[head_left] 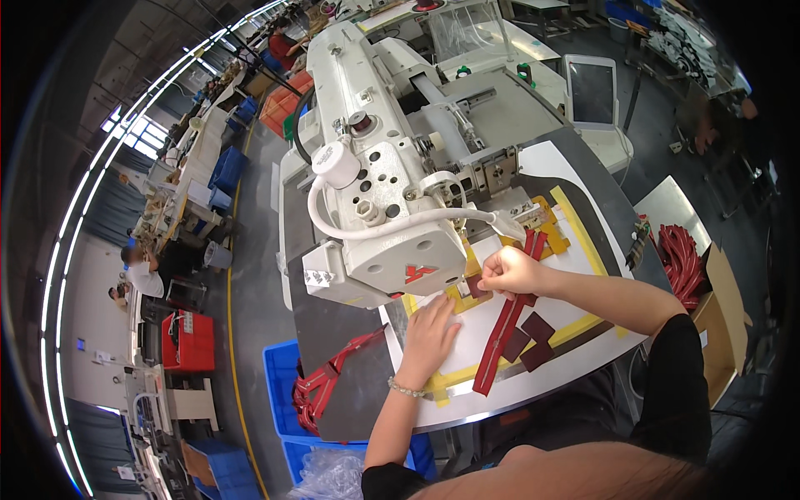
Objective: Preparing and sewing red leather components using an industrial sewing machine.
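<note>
My left hand (429, 335) lies flat on the white work plate (450, 400) beside the sewing machine head (400, 258), its fingers stretched toward the yellow clamp frame (479, 297). The fingers of my right hand (512, 272) are pinched on a small dark red patch (476, 286) near the frame. A long red zipper strip (500, 337) runs under my right hand down toward the plate's front edge. Beside the strip lie several loose patches (537, 327) of the same dark red. What sits under the machine head is hidden.
Red zipper strips (321, 379) hang over the table's left side into a blue bin (283, 392). More red strips (679, 262) rest by a cardboard box (721, 325) at right. A screen (590, 90) stands behind. Other people work far left.
</note>
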Tool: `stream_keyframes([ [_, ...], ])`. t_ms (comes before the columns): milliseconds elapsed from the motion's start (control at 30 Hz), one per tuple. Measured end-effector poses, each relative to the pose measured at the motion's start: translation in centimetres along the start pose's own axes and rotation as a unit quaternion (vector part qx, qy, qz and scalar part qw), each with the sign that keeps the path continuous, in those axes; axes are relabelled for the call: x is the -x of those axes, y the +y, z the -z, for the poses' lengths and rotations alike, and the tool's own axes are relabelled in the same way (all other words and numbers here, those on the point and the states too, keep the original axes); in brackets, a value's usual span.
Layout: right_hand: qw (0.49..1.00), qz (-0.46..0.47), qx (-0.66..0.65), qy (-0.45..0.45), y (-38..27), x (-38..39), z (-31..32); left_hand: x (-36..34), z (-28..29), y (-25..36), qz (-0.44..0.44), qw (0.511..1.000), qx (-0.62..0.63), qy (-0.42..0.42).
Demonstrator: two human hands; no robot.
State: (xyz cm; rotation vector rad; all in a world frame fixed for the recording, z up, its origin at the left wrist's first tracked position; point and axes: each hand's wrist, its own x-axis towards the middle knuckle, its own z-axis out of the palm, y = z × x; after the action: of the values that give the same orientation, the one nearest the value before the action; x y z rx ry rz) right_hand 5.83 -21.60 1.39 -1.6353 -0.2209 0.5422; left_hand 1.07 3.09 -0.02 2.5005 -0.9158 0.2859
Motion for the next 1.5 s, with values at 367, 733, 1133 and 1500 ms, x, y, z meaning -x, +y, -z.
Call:
stream_keyframes([
  [367, 0.992, -0.123, -0.003, 0.001, 0.2, -3.4, -1.1, 0.6, 1.9, -1.1, 0.057, 0.992, -0.103, -0.044],
  [733, 0.985, -0.162, 0.059, -0.022, -0.4, -5.0, -1.3, -3.0, -0.6, -0.3, -0.095, 0.994, -0.058, 0.007],
  [1133, 0.979, -0.15, 0.12, -0.072, -0.7, -4.9, -0.5, -2.5, -2.0, -0.1, -0.042, 0.995, -0.093, 0.005],
  [1500, 0.844, 0.345, 0.406, 0.065, 2.5, -0.4, 0.4, -2.7, -1.5, 0.3, -0.014, 0.998, -0.062, -0.01],
])
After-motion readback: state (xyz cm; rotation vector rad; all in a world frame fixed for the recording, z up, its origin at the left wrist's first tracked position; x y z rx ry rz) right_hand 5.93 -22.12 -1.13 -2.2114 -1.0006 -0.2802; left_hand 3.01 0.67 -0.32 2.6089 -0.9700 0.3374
